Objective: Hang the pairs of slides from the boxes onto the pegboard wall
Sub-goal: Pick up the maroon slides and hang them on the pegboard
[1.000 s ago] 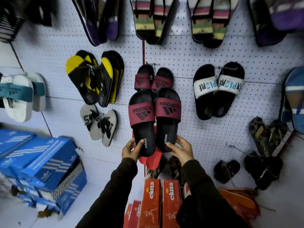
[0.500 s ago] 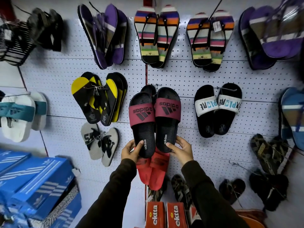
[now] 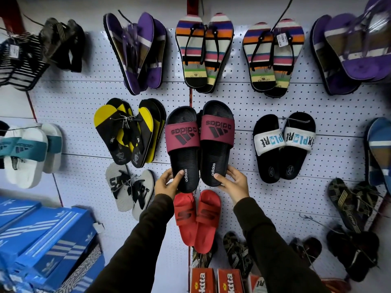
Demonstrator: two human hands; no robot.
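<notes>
A pair of black slides with maroon straps [image 3: 200, 142] is held flat against the white pegboard wall [image 3: 264, 102], toes up, in the middle of the head view. My left hand [image 3: 167, 182] grips the heel of the left slide. My right hand [image 3: 232, 182] grips the heel of the right slide. Another matching pair that hung on the same spot is now fully covered by the held pair. A red pair [image 3: 196, 216] hangs just below my hands.
Many pairs hang all around: yellow-black flip-flops [image 3: 129, 132] left, black slides with white straps [image 3: 283, 146] right, striped ones [image 3: 203, 51] above, grey ones [image 3: 131, 189] lower left. Blue shoe boxes [image 3: 42, 242] are stacked lower left, orange boxes [image 3: 215, 280] below.
Both hands lifted the maroon-strapped pair up the wall until it covers the matching pair hung there. My view tilted upward, showing the top row of sandals.
</notes>
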